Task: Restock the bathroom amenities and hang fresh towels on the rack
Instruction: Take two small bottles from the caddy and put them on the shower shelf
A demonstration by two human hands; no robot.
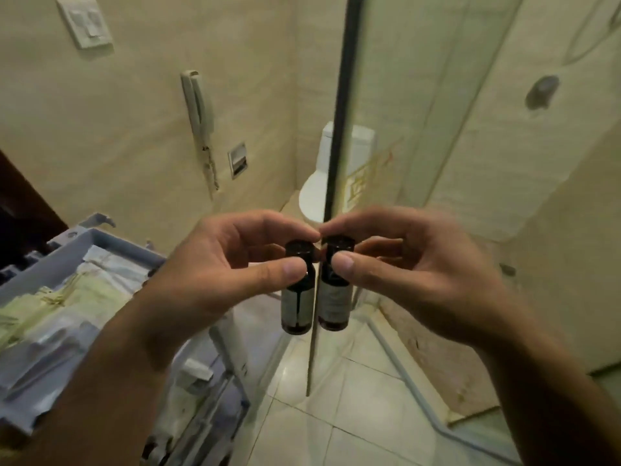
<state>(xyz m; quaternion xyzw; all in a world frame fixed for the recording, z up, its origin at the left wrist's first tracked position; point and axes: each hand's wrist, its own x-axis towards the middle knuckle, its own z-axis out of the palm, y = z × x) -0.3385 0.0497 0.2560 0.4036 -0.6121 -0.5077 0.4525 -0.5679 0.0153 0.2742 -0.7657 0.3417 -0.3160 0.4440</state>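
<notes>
Two small dark amenity bottles with pale labels and black caps hang side by side at the centre of the view. My left hand (218,264) pinches the left bottle (297,307) near its neck between thumb and fingers. My right hand (413,267) pinches the right bottle (334,304) the same way. The bottles hang upright and nearly touch, just in front of the edge of a glass shower door (336,136). No towels or rack are in sight.
A grey housekeeping cart tray (67,250) with several packets of amenities stands at the lower left. A white toilet (316,196) sits behind the glass edge. A wall phone (201,119) and a switch plate (85,21) hang on the beige wall. The shower enclosure fills the right.
</notes>
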